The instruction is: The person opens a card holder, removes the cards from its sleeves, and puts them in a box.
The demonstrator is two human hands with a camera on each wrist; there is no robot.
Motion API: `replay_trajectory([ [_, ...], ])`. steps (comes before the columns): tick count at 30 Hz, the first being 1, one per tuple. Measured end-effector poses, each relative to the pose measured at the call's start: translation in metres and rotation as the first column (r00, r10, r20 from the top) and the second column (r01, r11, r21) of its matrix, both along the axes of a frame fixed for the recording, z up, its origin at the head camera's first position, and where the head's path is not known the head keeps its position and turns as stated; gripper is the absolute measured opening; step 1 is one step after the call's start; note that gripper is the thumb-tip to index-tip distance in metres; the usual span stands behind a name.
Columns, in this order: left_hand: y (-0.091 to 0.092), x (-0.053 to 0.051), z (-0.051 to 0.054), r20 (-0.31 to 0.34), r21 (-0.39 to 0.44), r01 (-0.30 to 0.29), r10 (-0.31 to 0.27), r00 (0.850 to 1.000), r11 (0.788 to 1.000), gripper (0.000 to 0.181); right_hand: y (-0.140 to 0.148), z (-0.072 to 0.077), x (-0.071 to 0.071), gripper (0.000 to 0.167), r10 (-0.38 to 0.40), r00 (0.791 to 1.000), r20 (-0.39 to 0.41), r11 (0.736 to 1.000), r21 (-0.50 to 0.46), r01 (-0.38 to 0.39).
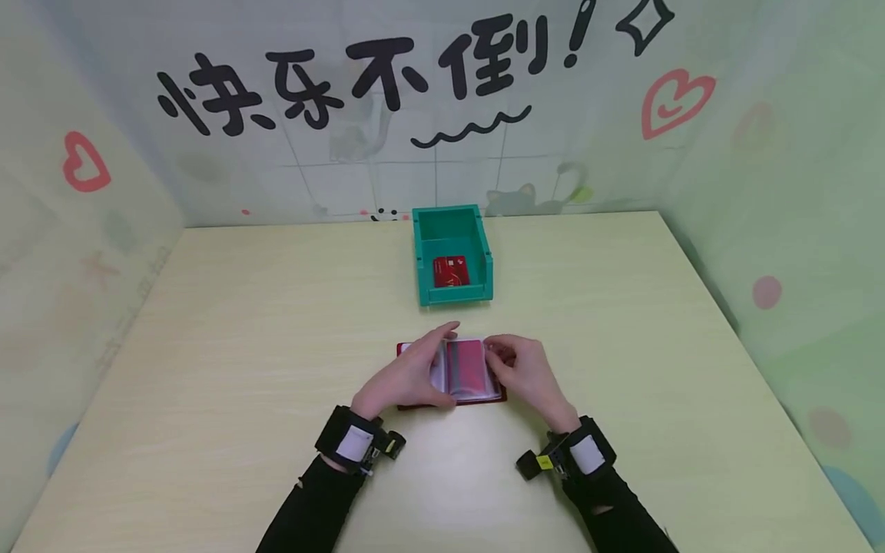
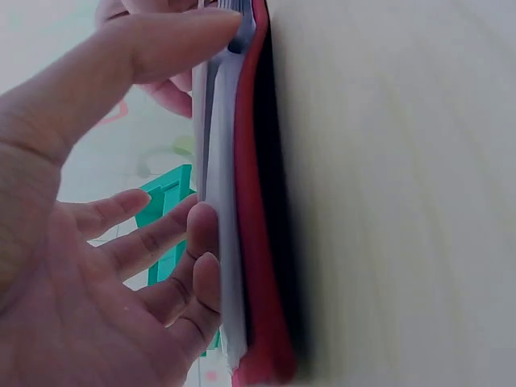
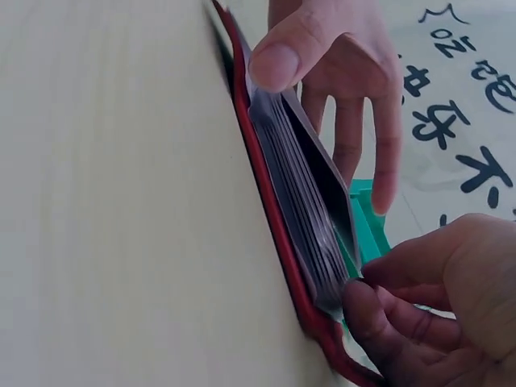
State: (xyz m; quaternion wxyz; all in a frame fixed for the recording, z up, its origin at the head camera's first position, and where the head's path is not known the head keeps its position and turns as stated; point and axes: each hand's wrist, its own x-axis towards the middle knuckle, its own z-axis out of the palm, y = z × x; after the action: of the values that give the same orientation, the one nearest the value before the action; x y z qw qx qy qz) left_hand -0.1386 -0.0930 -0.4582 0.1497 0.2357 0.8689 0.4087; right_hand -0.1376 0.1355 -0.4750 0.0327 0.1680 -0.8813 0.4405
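A red-covered card holder (image 1: 492, 398) lies spread open on the table, its clear sleeves stacked in a thick block. A pink card (image 1: 467, 367) shows on its right side. My left hand (image 1: 411, 375) spans the left side, thumb pressing the sleeves (image 3: 294, 193) by the fold and the other fingers spread, some touching the page edges. At the upper right corner, my right hand (image 1: 524, 370) pinches the edge of the top sleeve page (image 3: 332, 173) between thumb and forefinger. That page stands lifted off the stack. Whether a card edge is also pinched is hidden.
Beyond the card holder, a teal open bin (image 1: 458, 296) stands at the back of the table (image 1: 276, 307), with red cards (image 1: 451, 271) inside near its front wall. Printed wall panels (image 1: 373, 177) enclose the table at the back and both sides.
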Motion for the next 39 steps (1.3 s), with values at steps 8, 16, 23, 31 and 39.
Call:
replay_trajectory([
  [8,-0.006,-0.004,-0.004,-0.007,0.016,0.007,-0.007,1.000,1.000,0.113,-0.002,-0.009,0.003,0.020,-0.002,0.999,0.054,0.996,-0.088,0.007],
  [16,-0.004,0.005,-0.003,-0.053,0.060,-0.036,0.039,0.998,0.998,0.113,-0.015,-0.006,0.004,0.019,0.029,0.999,-0.014,0.989,-0.143,-0.030],
  [23,-0.012,0.009,-0.002,0.042,0.127,-0.077,0.073,0.996,0.989,0.114,-0.031,-0.009,0.004,0.026,0.106,0.988,-0.115,0.990,-0.080,-0.115],
  [31,-0.034,0.000,-0.006,0.262,0.212,-0.205,0.146,0.954,0.955,0.075,-0.039,-0.016,0.003,0.036,0.078,0.993,-0.092,0.997,0.022,-0.076],
  [39,-0.042,-0.005,-0.014,0.333,0.087,-0.417,0.368,0.868,0.905,0.032,-0.041,-0.015,0.002,0.030,0.030,1.000,-0.002,0.998,0.062,-0.029],
])
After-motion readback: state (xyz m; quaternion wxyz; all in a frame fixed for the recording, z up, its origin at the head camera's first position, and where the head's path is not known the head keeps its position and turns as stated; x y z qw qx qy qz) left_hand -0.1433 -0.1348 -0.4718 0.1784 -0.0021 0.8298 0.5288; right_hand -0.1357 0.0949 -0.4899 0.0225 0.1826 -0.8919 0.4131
